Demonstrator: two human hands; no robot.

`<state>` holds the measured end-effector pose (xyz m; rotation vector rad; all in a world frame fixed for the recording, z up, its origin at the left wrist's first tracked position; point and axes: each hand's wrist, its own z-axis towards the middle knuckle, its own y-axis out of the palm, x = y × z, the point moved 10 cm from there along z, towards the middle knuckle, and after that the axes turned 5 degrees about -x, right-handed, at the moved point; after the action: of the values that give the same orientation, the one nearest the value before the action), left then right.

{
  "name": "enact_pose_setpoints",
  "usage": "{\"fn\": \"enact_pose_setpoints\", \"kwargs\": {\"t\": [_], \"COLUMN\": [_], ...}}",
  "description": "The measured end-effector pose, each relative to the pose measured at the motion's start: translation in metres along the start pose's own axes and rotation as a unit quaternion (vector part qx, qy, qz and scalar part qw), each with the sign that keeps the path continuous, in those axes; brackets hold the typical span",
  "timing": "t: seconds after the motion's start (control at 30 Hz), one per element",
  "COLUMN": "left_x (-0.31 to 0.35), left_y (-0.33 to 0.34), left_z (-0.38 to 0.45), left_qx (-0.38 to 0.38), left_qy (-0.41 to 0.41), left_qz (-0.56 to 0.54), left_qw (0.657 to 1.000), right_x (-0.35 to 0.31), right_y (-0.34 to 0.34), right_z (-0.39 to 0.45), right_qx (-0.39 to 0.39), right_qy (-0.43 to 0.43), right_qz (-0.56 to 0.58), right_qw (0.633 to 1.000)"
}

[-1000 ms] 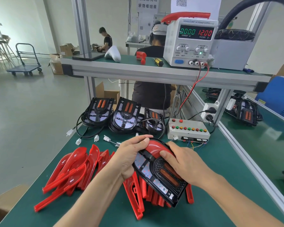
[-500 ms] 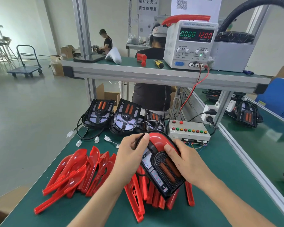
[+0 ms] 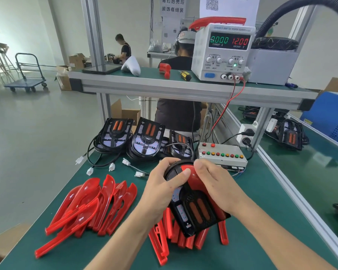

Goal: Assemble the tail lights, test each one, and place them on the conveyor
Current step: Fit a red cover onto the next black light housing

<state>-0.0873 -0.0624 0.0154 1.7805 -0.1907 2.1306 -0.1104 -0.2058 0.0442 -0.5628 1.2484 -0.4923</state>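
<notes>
Your left hand (image 3: 160,193) and right hand (image 3: 219,188) both grip the tail light (image 3: 195,209), fingers curled round it. Red lenses (image 3: 90,207) lie left of your left hand.

My left hand (image 3: 160,193) curls in from the left, thumb stretched out flat and pressing forward. My right hand (image 3: 217,189) comes in from the right, fingers bent over the top. Both forearms reach forward, wrists close together.

Both forearms and hands are bare: no sleeves, gloves or rings.
</notes>
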Motion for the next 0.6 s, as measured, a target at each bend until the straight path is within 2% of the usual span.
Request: {"fn": "enact_pose_setpoints", "kwargs": {"t": [0.17, 0.33, 0.6], "left_x": [0.0003, -0.0011, -0.0042], "left_y": [0.0008, 0.0034, 0.0064], "left_z": [-0.0027, -0.0002, 0.0011], "left_qx": [0.028, 0.029, 0.031], "left_qy": [-0.002, -0.016, -0.024], "left_qz": [-0.035, -0.085, -0.1], "left_qw": [0.999, 0.996, 0.994], "right_x": [-0.0041, -0.0037, -0.0037], "right_y": [0.0053, 0.006, 0.0072], "right_z": [0.006, 0.0071, 0.0086], "right_qx": [-0.012, -0.015, -0.043], "right_qy": [0.0, 0.006, 0.008], "right_qz": [0.053, 0.07, 0.071], "right_qw": [0.999, 0.997, 0.997]}}
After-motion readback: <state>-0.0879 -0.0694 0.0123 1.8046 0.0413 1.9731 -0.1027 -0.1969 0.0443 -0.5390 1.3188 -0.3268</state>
